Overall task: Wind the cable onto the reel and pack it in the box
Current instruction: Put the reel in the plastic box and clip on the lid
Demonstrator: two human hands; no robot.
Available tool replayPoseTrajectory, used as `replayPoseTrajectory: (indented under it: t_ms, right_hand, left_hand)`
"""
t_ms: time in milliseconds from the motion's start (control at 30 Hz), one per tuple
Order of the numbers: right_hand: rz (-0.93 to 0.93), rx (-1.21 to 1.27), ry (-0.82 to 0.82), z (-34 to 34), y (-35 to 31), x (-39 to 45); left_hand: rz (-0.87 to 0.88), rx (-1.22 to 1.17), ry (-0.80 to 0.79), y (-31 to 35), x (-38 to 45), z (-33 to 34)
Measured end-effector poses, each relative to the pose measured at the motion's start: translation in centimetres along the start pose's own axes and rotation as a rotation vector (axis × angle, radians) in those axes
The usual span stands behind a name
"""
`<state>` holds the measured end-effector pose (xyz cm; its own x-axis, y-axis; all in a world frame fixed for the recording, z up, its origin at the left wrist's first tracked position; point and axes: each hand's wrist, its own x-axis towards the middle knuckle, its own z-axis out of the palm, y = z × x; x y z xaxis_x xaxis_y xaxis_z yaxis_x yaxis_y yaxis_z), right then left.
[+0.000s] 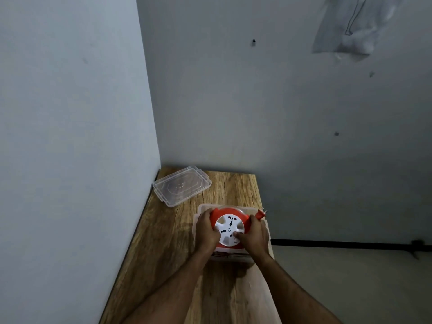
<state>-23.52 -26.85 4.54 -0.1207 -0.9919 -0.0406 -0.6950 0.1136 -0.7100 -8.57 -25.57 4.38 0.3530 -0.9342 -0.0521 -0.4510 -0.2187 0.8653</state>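
Note:
An orange cable reel with a white socket face lies flat inside a clear plastic box on the wooden table. My left hand grips the reel's left edge. My right hand grips its right edge, thumb on the white face. The orange plug sticks out over the box's far right rim. Most of the wound cable is hidden under the reel's rim and my hands.
The box's clear lid lies at the table's far left corner, against the wall. The wooden table sits in a room corner, with walls on the left and behind. Its right edge drops to the floor.

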Motion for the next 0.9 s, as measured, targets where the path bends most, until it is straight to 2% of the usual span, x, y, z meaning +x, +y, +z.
replayPoseTrajectory:
  t_ms: [333,633,767,900]
  right_hand:
    - [-0.025,-0.071,-0.106,1.3,0.5,0.9]
    - [-0.013,-0.068,-0.193,1.8,0.6,2.2]
    - [-0.029,-0.093,-0.145,1.6,0.7,1.8]
    - [-0.094,-0.178,0.027,1.4,0.5,0.9]
  left_hand:
    - [-0.097,0.108,0.009,-0.3,0.7,0.6]
    - [-0.09,0.211,-0.011,0.6,0.8,1.0]
    - [-0.087,0.178,0.003,0.7,0.5,0.9]
    - [-0.065,0.116,0.028,1.1,0.2,0.6]
